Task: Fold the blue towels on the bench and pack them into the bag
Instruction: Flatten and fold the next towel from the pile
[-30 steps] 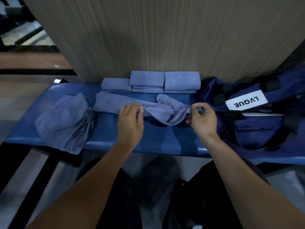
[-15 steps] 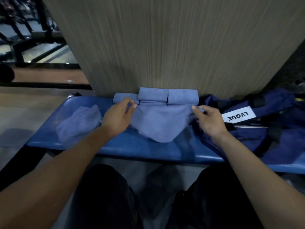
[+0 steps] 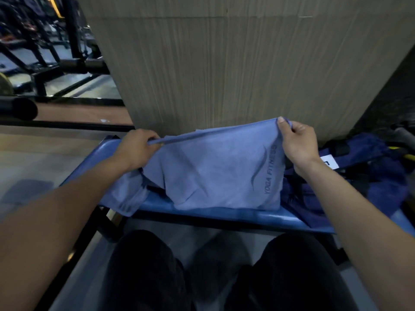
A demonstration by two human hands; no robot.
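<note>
Left hand (image 3: 137,149) and right hand (image 3: 296,144) each pinch a top corner of the light blue cloth towel printed YOGA FITNESS (image 3: 215,171), held up spread; its bottom edge reaches the blue padded tabletop (image 3: 202,213). Crumpled blue towel (image 3: 128,196) at 8 o'clock, navy fabric bag (image 3: 370,176) at 3 o'clock.

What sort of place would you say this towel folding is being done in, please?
Most likely a gym: black metal exercise frames stand at the upper left, the held towel is printed "YOGA FITNESS", and it hangs over a padded blue bench beside a sports bag.
</note>
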